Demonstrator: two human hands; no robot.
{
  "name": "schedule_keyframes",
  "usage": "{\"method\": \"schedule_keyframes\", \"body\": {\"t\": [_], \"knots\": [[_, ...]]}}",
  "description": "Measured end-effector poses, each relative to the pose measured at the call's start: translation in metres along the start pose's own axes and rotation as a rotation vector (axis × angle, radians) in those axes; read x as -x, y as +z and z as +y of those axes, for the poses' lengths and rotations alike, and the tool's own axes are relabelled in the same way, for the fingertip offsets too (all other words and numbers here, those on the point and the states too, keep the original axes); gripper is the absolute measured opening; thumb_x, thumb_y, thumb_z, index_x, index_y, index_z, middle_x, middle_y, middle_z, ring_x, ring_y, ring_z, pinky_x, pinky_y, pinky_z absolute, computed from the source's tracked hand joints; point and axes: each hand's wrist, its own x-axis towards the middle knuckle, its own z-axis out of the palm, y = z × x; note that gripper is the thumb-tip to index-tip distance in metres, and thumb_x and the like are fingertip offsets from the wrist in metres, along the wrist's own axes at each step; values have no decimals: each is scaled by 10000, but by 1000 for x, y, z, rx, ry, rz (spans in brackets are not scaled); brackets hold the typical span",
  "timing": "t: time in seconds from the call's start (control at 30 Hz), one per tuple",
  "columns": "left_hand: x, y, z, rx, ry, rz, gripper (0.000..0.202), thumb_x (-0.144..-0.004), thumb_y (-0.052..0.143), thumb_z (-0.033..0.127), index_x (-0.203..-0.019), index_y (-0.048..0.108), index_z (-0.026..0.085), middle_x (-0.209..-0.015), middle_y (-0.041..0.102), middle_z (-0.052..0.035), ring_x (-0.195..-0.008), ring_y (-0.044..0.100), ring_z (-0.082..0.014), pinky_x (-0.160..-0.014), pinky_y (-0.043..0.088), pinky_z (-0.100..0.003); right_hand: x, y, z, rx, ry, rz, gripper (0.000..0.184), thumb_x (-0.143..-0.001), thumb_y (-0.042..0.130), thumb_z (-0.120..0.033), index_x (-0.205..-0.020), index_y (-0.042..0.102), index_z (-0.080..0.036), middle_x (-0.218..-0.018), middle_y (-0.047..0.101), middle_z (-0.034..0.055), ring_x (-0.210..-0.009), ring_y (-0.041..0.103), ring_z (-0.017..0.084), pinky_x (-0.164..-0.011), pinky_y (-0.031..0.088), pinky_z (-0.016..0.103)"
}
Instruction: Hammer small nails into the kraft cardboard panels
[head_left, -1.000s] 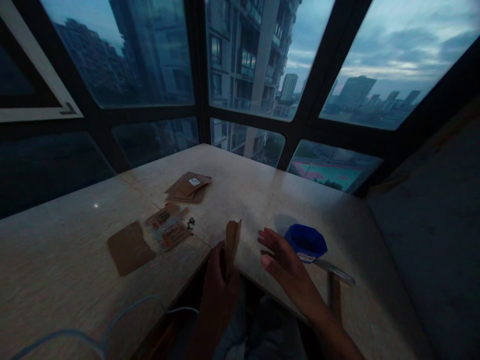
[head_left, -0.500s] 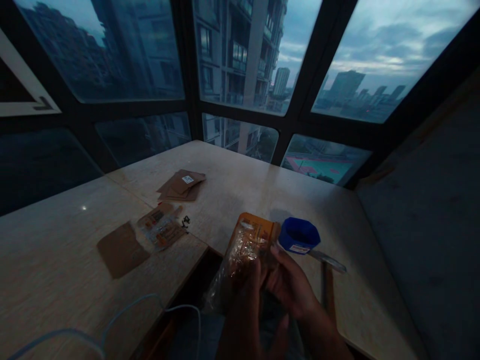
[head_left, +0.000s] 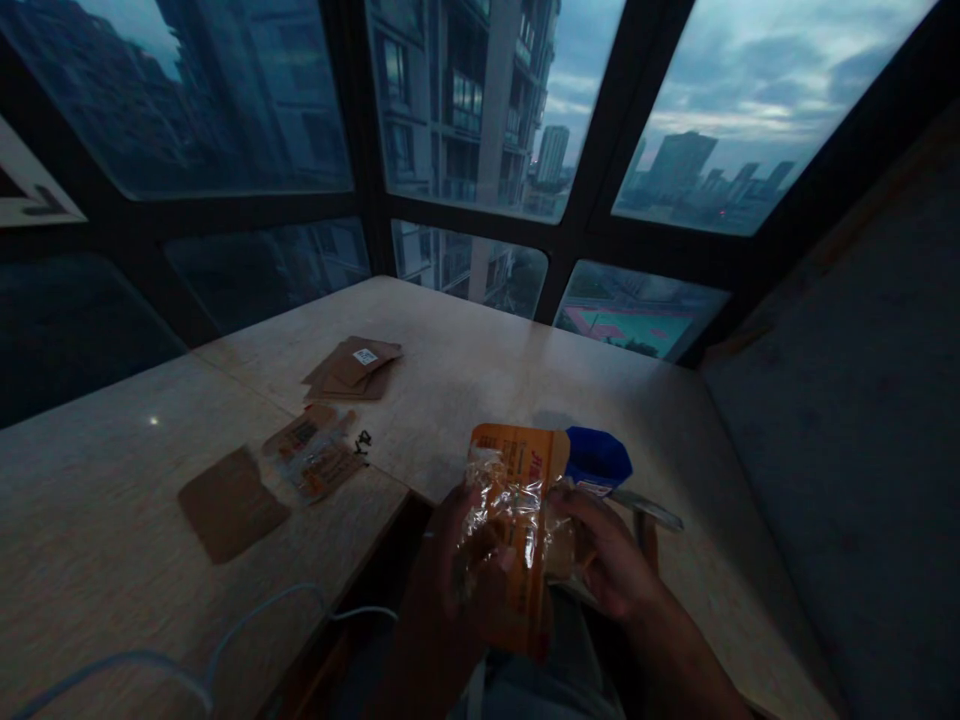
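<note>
An orange printed card package [head_left: 517,460] in crinkled clear plastic is between my hands, over the front edge of the table. My left hand [head_left: 457,585] grips its left side, with fingers lying across the plastic; they are dark and partly blurred. My right hand [head_left: 619,560] is closed on the right edge, its thumb and fingers pinching the card and plastic. Just behind my right hand is a blue octagonal container [head_left: 604,450], partly covered by the package. A flat, silvery tool [head_left: 651,510] lies beside the container; its kind is hard to make out.
A stack of brown cards [head_left: 349,370] lies at the back left. Nearer are an opened card-and-plastic package [head_left: 319,460], a loose brown card [head_left: 234,505] and small dark pieces [head_left: 363,442]. A white cable [head_left: 262,605] crosses the front left. Windows and a wall [head_left: 817,440] border the table.
The orange package has turned so that its printed face shows more fully. My left hand has moved left onto its side, and my right hand grips the right edge. The view has shifted slightly.
</note>
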Motion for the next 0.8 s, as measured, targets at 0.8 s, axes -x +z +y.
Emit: {"method": "schedule_keyframes", "body": {"t": [0.8], "knots": [[-35, 17, 22, 993, -704, -293, 361, -616, 843, 457, -690, 664, 152, -618, 672, -40, -654, 680, -227, -609, 519, -299, 10, -15, 1, 43, -74, -207, 391, -595, 889, -378, -927, 784, -200, -814, 776, 64, -664, 717, 214, -641, 545, 289]]}}
